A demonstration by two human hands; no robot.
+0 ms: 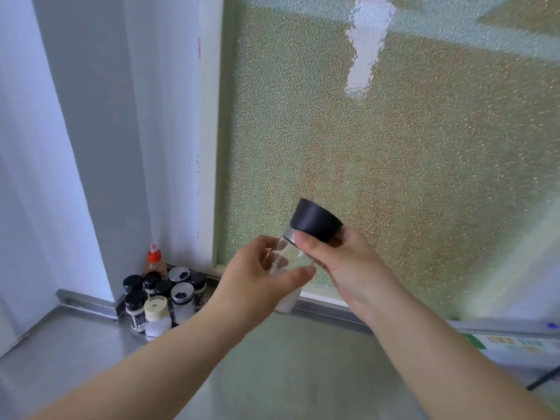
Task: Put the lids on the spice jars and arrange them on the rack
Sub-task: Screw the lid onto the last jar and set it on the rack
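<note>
Both hands (lid on) around jar (pixel 290 259)

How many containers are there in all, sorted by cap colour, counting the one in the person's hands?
Black caps: 6 (five in the corner, one on the held jar)
Silver caps: 2
Cream cap: 1
Orange cap: 1
Total: 10

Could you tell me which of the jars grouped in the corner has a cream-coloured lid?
It is the white-bodied jar with the cream lid at the front of the cluster, nearest the camera; the other jars there have black or silver lids, and the bottle behind has an orange cap.
</note>
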